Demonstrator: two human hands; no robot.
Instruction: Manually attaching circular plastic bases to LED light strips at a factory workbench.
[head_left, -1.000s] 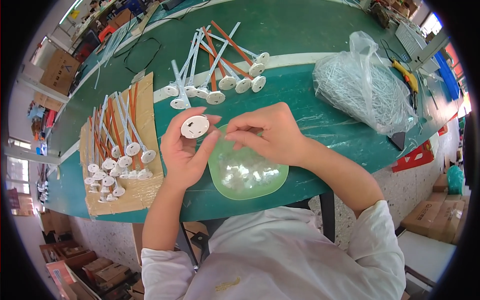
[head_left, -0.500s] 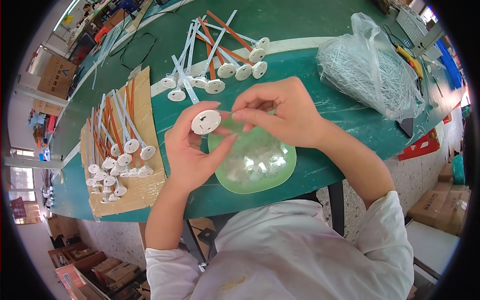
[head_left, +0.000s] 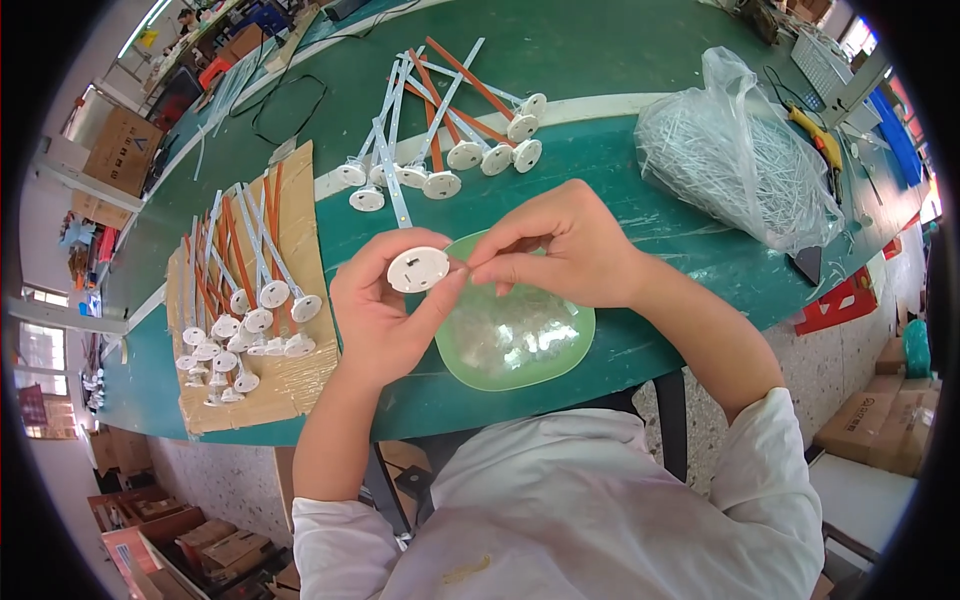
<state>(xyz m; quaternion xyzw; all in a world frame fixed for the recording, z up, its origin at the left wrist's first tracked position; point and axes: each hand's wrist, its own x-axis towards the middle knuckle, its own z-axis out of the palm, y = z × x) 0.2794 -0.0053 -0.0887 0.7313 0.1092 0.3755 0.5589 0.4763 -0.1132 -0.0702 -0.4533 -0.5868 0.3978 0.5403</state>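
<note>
My left hand [head_left: 385,310] holds a white round base [head_left: 418,270] by its rim, its slotted face turned up. A long pale dotted strip [head_left: 392,180] runs away from behind it toward the far pile. My right hand [head_left: 560,245] is closed in a pinch beside the base, its fingertips meeting my left thumb tip. Whatever sits in that pinch is too small to make out. Beneath both hands stands a light green bowl [head_left: 460,377] with small, clear, shiny pieces in it.
Across the table lies a pile of similar white bases [head_left: 440,185] with pale and orange strips. More of them rest on a cardboard sheet [head_left: 300,385] at the left. A clear plastic bag [head_left: 735,150] of thin white sticks lies at the right, near a yellow-handled tool [head_left: 818,135].
My right fingertips have come in against my left thumb, beside the base. The base in my left hand has shifted slightly toward me and tilted.
</note>
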